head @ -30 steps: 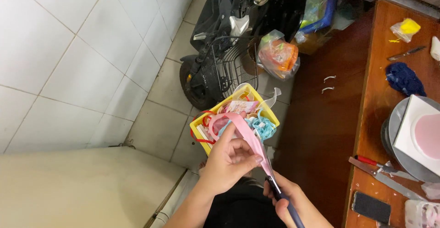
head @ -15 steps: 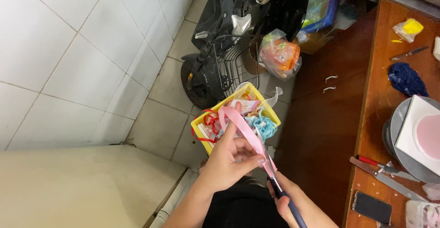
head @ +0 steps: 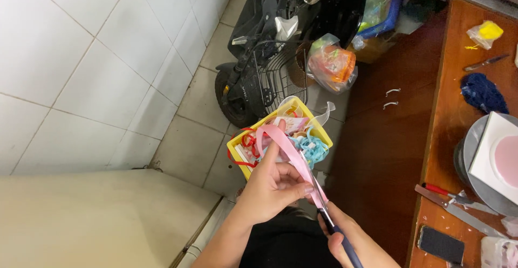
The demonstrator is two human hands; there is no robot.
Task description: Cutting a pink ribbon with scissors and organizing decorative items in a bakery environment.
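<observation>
My left hand (head: 272,184) pinches a pink ribbon (head: 286,146) that loops up over a yellow box (head: 237,148) full of coloured ribbons. My right hand (head: 350,238) holds scissors (head: 324,206) with dark blue handles. Their blades sit against the pink ribbon just below my left fingers. The yellow box rests on my lap above the tiled floor.
A wooden table (head: 453,117) stands at the right with a pink cake on a white board (head: 499,157), a knife (head: 458,211), a phone (head: 440,244) and a blue cloth (head: 483,93). A black scooter with a wire basket (head: 270,68) and a plastic bag (head: 334,66) are ahead.
The ribbon loop has shifted slightly as my left hand adjusted its pinch. The scissors stay against the ribbon.
</observation>
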